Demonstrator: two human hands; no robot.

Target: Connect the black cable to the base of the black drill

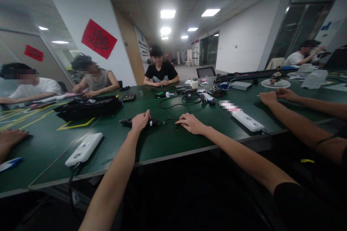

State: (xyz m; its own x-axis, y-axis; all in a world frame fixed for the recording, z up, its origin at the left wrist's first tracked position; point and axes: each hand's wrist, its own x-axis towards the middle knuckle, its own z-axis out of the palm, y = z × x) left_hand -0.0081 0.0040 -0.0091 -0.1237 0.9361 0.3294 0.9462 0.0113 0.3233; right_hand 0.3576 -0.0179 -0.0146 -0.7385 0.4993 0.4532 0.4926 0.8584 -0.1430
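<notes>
My left hand (141, 121) is wrapped around a black cylindrical device (126, 122) lying on the green table (162, 148). Both ends of the device show beyond my fingers, and I cannot tell its exact kind. A thin black cord (169, 119) runs from its right end towards my right hand (192, 123). My right hand rests on the table with its fingers stretched out to the left, fingertips touching or just over the cord. A short piece of the cord shows below those fingertips.
White power strips (85, 148) lie left and right of my arms. Beyond my hands are a coiled black cable (192, 97), a black tray-like case (89, 107) and small electronics. A co-worker's hands (275, 96) are at right, another person's hand (12, 140) at left. Several people sit around the table.
</notes>
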